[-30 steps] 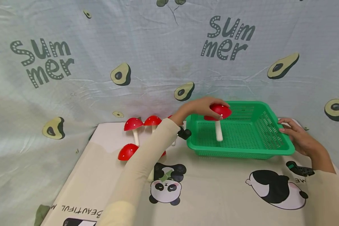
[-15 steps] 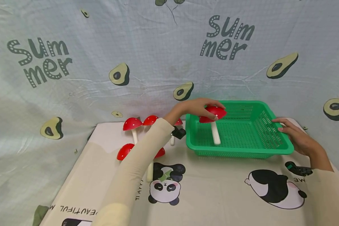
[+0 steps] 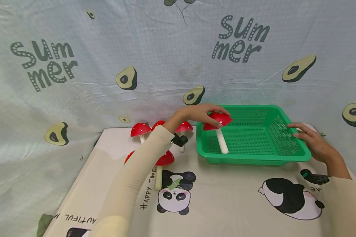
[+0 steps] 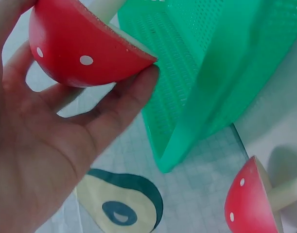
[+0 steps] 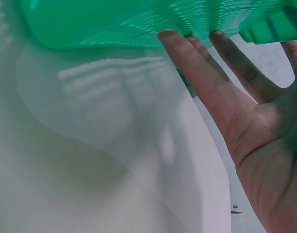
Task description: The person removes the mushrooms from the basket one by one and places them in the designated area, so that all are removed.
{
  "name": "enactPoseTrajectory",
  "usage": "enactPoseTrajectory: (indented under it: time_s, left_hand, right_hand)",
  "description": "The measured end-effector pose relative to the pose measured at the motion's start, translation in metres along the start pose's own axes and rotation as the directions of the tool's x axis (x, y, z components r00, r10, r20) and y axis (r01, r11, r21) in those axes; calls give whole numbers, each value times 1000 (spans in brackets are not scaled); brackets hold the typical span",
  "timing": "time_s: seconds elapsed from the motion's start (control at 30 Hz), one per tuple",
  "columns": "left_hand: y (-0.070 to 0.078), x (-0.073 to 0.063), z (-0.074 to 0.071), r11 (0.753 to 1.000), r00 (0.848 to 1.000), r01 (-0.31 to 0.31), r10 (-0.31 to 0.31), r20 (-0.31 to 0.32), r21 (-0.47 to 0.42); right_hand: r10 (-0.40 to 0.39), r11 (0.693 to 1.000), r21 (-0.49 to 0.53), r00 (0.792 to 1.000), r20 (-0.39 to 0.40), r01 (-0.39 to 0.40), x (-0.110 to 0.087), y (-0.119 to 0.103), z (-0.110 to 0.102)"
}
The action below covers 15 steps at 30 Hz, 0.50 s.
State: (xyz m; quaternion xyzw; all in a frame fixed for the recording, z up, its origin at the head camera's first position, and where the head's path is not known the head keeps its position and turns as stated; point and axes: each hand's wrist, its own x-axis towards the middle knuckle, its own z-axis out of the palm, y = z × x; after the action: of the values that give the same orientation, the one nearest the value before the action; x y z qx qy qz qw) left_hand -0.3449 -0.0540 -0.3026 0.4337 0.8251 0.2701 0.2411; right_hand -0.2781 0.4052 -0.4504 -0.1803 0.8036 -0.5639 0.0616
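Observation:
My left hand grips a toy mushroom by its red, white-dotted cap, over the left part of a green plastic basket. The white stem slants down into the basket. Up close in the left wrist view, thumb and fingers curl round the red cap. My right hand holds the basket at its right rim. From below, in the right wrist view, its fingers reach up to the basket's outer wall.
Several more toy mushrooms lie on the table left of the basket, partly hidden by my left sleeve. The table carries a panda-print cover. Behind it hangs a pale cloth with avocado prints.
My left hand has moved left with the mushroom, whose stem now slants more, its lower end nearer the basket's front left. My right hand stays at the basket's right rim.

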Motion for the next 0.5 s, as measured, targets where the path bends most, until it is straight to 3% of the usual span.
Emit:
enactPoseTrajectory:
  time_s: [0.23,0.5]
  left_hand:
    - [0,-10,-3,1000,1000,-20,20,-15,21]
    - [0,-24,-6,999,999,-45,44,-25,-19]
  right_hand:
    - [-29,986,164,998,64,18,0,-3,-1]
    - [-38,979,203,996,75,23,-1,-2,1]
